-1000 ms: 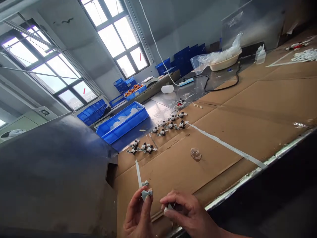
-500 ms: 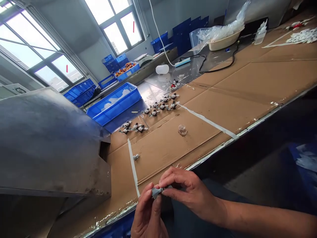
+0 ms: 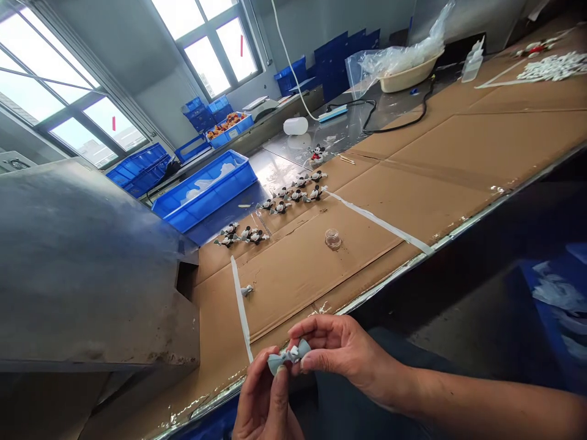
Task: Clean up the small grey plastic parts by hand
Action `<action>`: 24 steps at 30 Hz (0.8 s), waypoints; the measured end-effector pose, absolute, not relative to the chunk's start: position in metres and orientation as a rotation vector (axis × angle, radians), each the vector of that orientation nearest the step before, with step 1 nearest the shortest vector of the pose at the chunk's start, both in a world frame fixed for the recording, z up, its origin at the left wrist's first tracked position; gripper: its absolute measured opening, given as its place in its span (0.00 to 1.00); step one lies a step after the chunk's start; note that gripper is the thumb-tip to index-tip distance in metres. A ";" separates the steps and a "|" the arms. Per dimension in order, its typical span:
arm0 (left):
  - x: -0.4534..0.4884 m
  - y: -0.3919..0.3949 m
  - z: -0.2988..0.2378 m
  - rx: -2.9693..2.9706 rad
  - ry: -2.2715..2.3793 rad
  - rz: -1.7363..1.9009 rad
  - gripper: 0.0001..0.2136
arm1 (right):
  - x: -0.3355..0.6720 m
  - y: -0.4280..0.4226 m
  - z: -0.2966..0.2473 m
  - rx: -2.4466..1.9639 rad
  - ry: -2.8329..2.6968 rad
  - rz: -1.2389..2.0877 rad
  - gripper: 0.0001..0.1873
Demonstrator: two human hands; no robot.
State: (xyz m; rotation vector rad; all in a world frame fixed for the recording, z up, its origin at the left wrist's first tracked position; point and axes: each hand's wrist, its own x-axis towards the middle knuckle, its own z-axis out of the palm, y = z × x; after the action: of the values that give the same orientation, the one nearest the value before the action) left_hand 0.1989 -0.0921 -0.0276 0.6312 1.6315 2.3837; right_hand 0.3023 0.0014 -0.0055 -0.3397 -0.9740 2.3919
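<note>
"At the near edge of the bench, what is found in hand?"

"A grey bow-shaped moulded piece is held up between the left hand and the right hand."

"State of the fingers?"

"Closed on the piece from both sides. It is pinched in the air and is not supported by the bench."

"And ahead of the fingers?"

"A smaller grey piece is lying on the bench, just beside a strip of white tape. A clear plastic cup is standing farther out. Black-and-white mouse figurines are set out in rows beyond the tape, and a blue crate is placed past them."
</note>
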 end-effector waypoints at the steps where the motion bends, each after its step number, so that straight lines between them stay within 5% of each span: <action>1: 0.199 -0.092 -0.027 0.605 1.633 2.380 0.15 | 0.302 0.001 -0.005 -0.353 -0.929 2.414 0.17; 24: 0.199 -0.093 -0.034 0.784 1.610 2.399 0.14 | 0.305 0.006 -0.006 -0.334 -1.028 2.305 0.12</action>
State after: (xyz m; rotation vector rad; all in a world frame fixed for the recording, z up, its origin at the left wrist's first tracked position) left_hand 0.1989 -0.0927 -0.0341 0.7839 1.6103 2.3993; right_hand 0.3048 0.0060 -0.0062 -0.3340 -1.0276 2.3053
